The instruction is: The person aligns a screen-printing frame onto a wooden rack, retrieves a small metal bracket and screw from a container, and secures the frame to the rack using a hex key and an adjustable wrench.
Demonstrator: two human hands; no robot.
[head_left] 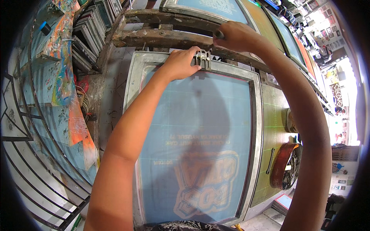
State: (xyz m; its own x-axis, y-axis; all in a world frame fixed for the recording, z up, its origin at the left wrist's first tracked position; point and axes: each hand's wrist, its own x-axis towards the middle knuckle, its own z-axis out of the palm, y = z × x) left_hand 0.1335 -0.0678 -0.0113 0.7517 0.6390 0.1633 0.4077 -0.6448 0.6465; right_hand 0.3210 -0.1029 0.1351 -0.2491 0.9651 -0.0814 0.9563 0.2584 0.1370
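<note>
A silk-screen printing frame (254,115) with a grey metal rim and blue mesh lies in front of me, faint lettering on its lower part. At the middle of its far edge sits a slotted metal bracket (204,61) with bolts. My left hand (181,63) grips the bracket's left side, thumb and fingertips against it, the palm over the frame's rim. Just above and right of the bracket, my right hand (239,36) is closed in a fist around a tool with a dark rounded end (219,34). Most of that tool is hidden in the fist.
Wooden beams (169,38) run beyond the frame, with another screen (210,9) behind. On the green board (271,115) at right lie a wrench (270,161) and a round red tin (283,169) of small parts. Stacked frames (90,34) and a paint-stained bench (58,77) stand left.
</note>
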